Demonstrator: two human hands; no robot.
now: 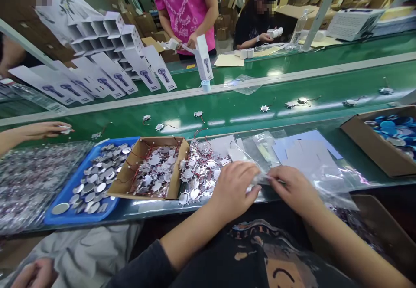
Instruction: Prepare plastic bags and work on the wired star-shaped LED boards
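Note:
My left hand (235,188) is closed, its thumb and fingers curled round a small shiny part (258,178) whose kind is blurred. Close beside it, my right hand (294,188) pinches at the same spot with thumb and forefinger; what lies between those fingertips is too small to make out. Left of my hands is a loose pile of silvery round metal parts with red wires (195,179). A cardboard box (183,166) of similar wired parts stands beside the pile. Clear plastic bags (264,147) and grey-white sheets (312,158) lie just beyond my right hand.
A blue tray (55,216) holds metal discs. On the green conveyor belt (234,106) lie several wired parts. White printed boxes (120,82) stand across it. A box (373,149) of blue caps is at right. A co-worker's hand (39,132) holds a small part at left.

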